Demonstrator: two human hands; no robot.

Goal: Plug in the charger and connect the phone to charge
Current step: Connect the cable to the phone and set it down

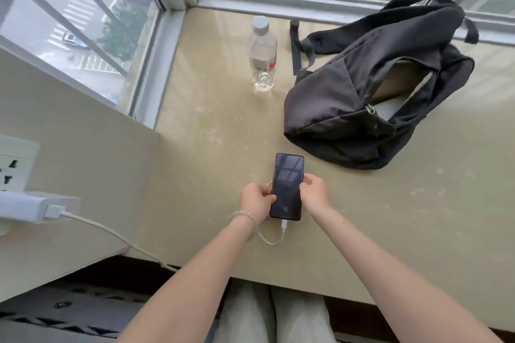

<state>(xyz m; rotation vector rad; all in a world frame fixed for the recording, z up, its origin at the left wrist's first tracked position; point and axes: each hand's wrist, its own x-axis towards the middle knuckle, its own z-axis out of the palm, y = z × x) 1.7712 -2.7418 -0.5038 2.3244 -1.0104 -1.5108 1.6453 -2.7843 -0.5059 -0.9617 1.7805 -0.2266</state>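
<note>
A black phone (287, 184) lies screen up on the beige windowsill (418, 203), its screen dark. My left hand (255, 199) grips its left edge and my right hand (315, 191) grips its right edge. A white cable plug (284, 225) is seated in the phone's near end. The white cable (111, 234) runs left to a white charger (30, 206), which sits in the wall socket (14, 164) at the far left.
A clear water bottle (262, 53) stands upright at the back of the sill. A black backpack (370, 86) lies open to the right of the phone. Windows enclose the sill at the back and left. My legs show below the sill's near edge.
</note>
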